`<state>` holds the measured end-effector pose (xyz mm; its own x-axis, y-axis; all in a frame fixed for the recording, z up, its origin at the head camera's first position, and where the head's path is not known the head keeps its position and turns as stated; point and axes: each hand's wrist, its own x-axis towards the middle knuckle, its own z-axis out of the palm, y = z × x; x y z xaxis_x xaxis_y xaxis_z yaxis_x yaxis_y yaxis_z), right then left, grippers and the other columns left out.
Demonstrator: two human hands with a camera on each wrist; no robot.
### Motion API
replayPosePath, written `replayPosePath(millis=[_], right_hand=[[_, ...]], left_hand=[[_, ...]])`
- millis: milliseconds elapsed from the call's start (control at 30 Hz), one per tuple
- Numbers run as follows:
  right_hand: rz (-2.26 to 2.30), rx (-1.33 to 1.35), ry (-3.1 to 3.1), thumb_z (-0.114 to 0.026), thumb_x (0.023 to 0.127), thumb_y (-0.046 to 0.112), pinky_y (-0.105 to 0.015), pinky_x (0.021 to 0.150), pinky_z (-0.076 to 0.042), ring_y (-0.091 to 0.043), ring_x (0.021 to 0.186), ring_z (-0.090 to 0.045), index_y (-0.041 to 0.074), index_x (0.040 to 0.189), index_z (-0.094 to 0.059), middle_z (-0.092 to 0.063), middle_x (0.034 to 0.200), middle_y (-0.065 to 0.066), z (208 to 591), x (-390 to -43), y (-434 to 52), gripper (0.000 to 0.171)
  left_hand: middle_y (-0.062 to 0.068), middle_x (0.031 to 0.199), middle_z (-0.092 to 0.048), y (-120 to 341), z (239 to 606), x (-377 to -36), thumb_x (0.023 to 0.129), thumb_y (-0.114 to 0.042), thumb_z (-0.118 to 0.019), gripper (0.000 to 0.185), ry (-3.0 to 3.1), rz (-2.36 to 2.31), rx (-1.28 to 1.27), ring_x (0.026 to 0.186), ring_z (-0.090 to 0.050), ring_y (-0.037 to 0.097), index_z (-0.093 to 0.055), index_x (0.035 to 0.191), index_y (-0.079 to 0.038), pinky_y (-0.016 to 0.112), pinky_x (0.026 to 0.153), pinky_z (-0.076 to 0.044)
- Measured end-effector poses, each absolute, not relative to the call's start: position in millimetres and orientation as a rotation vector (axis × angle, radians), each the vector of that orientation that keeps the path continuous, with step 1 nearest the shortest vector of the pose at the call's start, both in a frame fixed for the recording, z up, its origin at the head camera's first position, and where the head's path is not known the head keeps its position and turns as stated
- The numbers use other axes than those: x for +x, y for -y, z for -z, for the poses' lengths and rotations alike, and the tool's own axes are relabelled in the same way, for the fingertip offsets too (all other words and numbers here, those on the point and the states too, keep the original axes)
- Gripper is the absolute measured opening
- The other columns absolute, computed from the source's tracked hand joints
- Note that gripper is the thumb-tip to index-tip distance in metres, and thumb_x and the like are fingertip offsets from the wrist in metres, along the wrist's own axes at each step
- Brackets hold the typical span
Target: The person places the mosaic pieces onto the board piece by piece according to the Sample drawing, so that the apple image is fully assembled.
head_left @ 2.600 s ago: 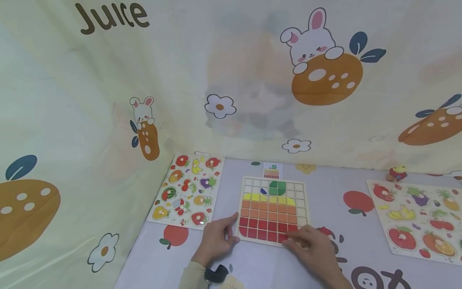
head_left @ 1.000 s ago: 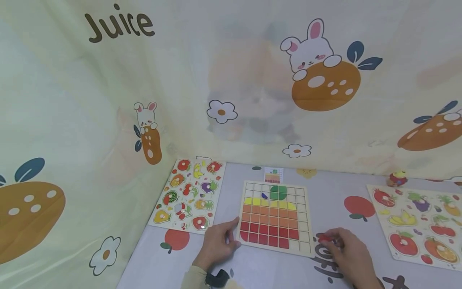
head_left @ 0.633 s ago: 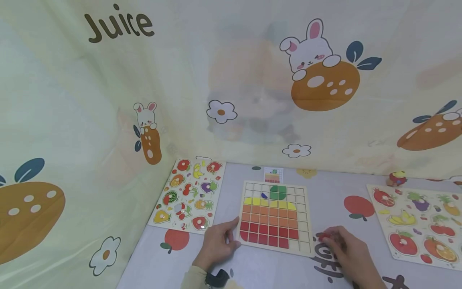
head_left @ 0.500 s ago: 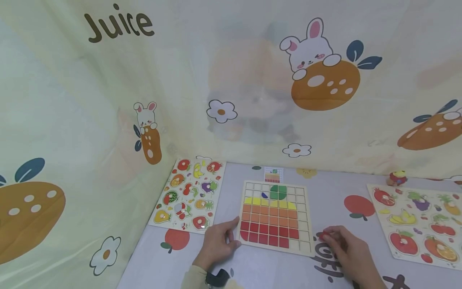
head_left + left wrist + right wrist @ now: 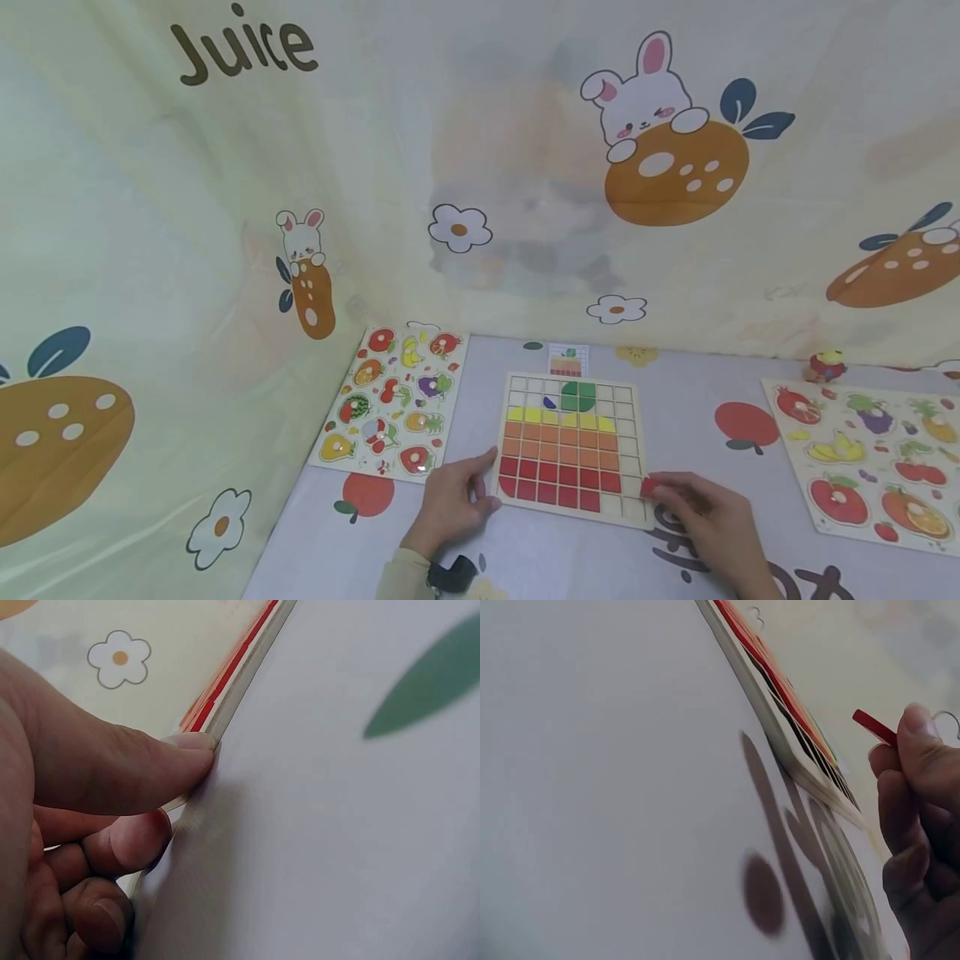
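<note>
A pale square grid board [image 5: 634, 467] lies on the table, its cells part filled with red, orange, yellow, green and blue tiles. Its bottom row shows bare cells at the right end. At the board's near left corner is my left hand [image 5: 450, 502], thumb and forefinger holding the edges; in the left wrist view the thumb lies against the rim and the other fingers curl. My right hand [image 5: 712, 517] pinches a small red tile [image 5: 648, 487] between thumb and forefinger at the board's right edge. The right wrist view shows that red tile raised above the table, edge on.
Fruit puzzle boards lie to the left [image 5: 390, 404] and right [image 5: 873, 458] of the grid board. A small pattern card [image 5: 568, 360] sits behind it. A small red and yellow figure [image 5: 827, 367] stands at the back right. Printed curtains [image 5: 525, 167] rise behind the table.
My right hand was over the board's bottom row, then out at the right with a red tile. It has now brought that tile left to the board's edge. The left hand stays put.
</note>
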<state>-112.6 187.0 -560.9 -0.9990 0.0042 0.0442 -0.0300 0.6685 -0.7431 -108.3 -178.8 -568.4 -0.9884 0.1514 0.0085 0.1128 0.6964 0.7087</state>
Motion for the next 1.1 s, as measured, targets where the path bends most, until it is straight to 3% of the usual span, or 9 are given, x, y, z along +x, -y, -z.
replayPosePath(millis=[567, 933, 1100], right_hand=[[-1.35, 0.272, 2.889, -0.085, 0.089, 0.019, -0.021, 0.067, -0.049, -0.005, 0.076, -0.059, 0.034, 0.103, -0.082, -0.072, 0.09, 0.018, 563, -114, -171, 0.021], [-1.232, 0.249, 2.892, -0.092, 0.083, 0.026, -0.021, 0.057, -0.044, -0.004, 0.066, -0.052, 0.025, 0.1, -0.083, -0.064, 0.074, 0.015, 559, -118, -163, 0.019], [-1.203, 0.16, 2.98, -0.092, 0.082, 0.037, -0.022, 0.054, -0.04, -0.006, 0.062, -0.049, 0.019, 0.103, -0.081, -0.057, 0.067, 0.01, 558, -120, -159, 0.03]], left_hand=[[-0.016, 0.071, -0.054, 178, 568, -107, 0.085, -0.019, -0.085, 0.066, -2.854, -1.156, 0.202, 0.059, -0.04, -0.001, -0.064, 0.148, -0.014, 0.019, 0.059, -0.032], [-0.015, 0.071, -0.055, 178, 569, -108, 0.085, -0.019, -0.085, 0.067, -2.842, -1.163, 0.197, 0.058, -0.04, 0.0, -0.063, 0.148, -0.014, 0.02, 0.057, -0.032], [-0.014, 0.071, -0.055, 178, 569, -108, 0.085, -0.018, -0.085, 0.067, -2.838, -1.169, 0.194, 0.058, -0.04, 0.0, -0.063, 0.148, -0.014, 0.02, 0.057, -0.032]])
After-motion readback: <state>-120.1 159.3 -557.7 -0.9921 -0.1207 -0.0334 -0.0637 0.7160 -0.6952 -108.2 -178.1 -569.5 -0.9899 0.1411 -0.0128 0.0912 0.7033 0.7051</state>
